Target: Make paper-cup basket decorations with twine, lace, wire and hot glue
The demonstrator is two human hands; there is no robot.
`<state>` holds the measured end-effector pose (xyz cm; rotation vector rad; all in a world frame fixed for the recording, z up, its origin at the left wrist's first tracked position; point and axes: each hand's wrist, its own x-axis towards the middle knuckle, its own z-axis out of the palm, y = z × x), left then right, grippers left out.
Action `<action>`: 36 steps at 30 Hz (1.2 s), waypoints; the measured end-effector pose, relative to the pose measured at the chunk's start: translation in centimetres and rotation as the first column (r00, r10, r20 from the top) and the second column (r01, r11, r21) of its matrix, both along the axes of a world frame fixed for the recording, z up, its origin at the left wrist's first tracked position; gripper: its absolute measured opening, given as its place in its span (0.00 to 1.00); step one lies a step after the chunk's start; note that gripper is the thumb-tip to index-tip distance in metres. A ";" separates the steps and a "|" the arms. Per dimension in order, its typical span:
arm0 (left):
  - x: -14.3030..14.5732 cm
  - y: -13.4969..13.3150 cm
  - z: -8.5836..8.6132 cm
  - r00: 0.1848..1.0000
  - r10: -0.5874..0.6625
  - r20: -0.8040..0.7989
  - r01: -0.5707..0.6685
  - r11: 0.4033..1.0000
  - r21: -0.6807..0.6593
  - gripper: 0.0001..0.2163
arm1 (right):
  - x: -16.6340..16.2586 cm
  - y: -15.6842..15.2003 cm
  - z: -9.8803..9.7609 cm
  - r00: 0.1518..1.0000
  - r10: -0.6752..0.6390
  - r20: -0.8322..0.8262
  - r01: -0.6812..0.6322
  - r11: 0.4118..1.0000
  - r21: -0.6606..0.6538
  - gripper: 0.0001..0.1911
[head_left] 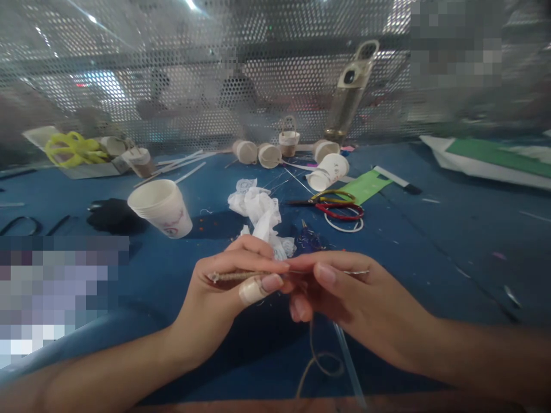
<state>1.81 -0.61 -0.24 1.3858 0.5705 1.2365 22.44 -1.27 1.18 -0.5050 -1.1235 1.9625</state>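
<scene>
Low in the middle of the view, my left hand [241, 275] pinches a thin stick wrapped in beige twine [235, 276] between thumb and fingers. A tan bandage circles that thumb. My right hand [340, 287] touches the left fingertips and is closed around a thin twisted wire [357, 272], which seems to continue from the wrapped stick. A loose cord [316, 361] hangs below the right fingers in a loop. Crumpled white lace [260, 209] lies just beyond my hands, with small dark-blue pliers [307, 236] beside it.
Red-and-yellow-handled scissors [344, 205] lie on the blue table near light-green paper [365, 184]. A stack of paper cups [161, 206] stands at left, and a tipped cup [328, 172] lies farther back. Small baskets [289, 143] and a bottle [346, 97] stand before the perforated screen [193, 97].
</scene>
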 end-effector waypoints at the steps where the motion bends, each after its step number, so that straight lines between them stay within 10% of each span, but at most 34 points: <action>1: 0.0 0.0 0.0 1.000 -0.003 -0.004 0.003 1.000 0.001 0.10 | 0.0 0.0 0.0 1.000 -0.006 0.008 0.006 1.000 0.002 0.10; 12: -0.1 1.0 1.4 0.993 0.030 -0.110 -0.045 0.989 -0.139 0.05 | 0.4 0.8 0.6 0.957 -0.223 0.184 0.220 0.975 0.039 0.08; 19: -1.2 1.2 3.1 0.829 0.287 -0.480 -0.167 0.946 0.277 0.07 | 0.9 1.0 0.6 0.924 -0.291 0.246 0.271 0.956 0.113 0.11; 24: -1.9 1.5 3.4 0.698 0.338 -0.631 0.004 0.880 0.476 0.08 | 1.0 1.0 0.4 0.909 -0.295 0.295 0.256 0.953 0.164 0.08; 36: -1.5 0.9 2.8 0.856 -0.103 -0.507 0.085 0.995 -0.059 0.08 | 0.6 1.0 0.8 0.870 -0.256 0.422 0.153 0.953 0.263 0.09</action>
